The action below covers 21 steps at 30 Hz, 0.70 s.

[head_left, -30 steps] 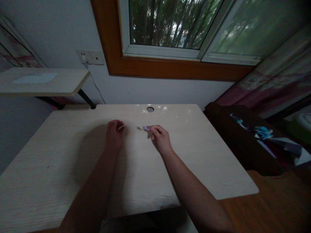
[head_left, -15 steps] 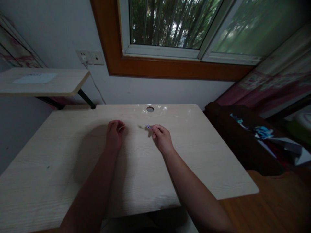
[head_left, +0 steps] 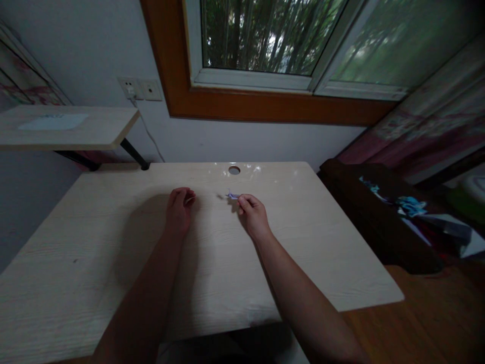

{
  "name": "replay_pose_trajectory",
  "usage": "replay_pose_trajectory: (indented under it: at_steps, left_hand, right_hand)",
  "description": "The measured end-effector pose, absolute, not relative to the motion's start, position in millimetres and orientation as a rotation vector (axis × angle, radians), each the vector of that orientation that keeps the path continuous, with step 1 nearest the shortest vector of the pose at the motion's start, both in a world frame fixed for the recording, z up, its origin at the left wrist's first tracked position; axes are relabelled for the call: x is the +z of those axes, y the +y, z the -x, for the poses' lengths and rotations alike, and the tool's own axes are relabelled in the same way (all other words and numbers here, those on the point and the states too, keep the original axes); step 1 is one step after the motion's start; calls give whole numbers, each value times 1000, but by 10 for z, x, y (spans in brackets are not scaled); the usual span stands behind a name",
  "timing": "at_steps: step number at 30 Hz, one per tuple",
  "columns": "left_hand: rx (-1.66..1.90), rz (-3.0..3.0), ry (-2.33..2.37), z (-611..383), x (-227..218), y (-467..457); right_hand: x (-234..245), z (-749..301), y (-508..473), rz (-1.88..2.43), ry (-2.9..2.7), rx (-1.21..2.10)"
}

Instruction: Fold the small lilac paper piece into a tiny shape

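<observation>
Between the thumb and fingertips of my right hand is a small pale-purple folded-paper figure, shaped like an origami crane. It is held at its right end, just above the desk, and its thin pointed parts stick out to the left. The fingertips cover the gripped end. To the left, my left hand rests at the desk with its fingers loosely curled. A small gap shows between thumb and fingers, and I see nothing held in it. The figure is between the two hands, apart from the left one.
Both forearms lie over a light wooden desk with a round cable hole at its back edge. A raised shelf stands at the left. To the right, a dark brown bench carries blue crumpled or folded items and papers.
The purple paper figure has turned slightly in my right fingers, so its outline now looks longer and a thin tip points up. My left hand has hardly moved.
</observation>
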<state>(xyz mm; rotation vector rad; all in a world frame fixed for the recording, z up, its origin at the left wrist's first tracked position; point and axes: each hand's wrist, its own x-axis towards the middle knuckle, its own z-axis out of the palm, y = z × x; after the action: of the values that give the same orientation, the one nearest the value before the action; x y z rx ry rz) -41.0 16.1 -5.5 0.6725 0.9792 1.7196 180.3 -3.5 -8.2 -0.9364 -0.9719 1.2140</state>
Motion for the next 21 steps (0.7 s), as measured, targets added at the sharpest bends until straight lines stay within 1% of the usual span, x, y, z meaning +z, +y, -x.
replay_pose_trajectory:
  at_steps: [11,21]
  left_hand:
    - [1673,-806,1030,376,-59,133]
    - [1682,-789,1020,372,-39,132]
  right_hand:
    - [-87,-1809,-34,957,-1047,1178]
    - [-84,-1809,-29,971,-1079,1161]
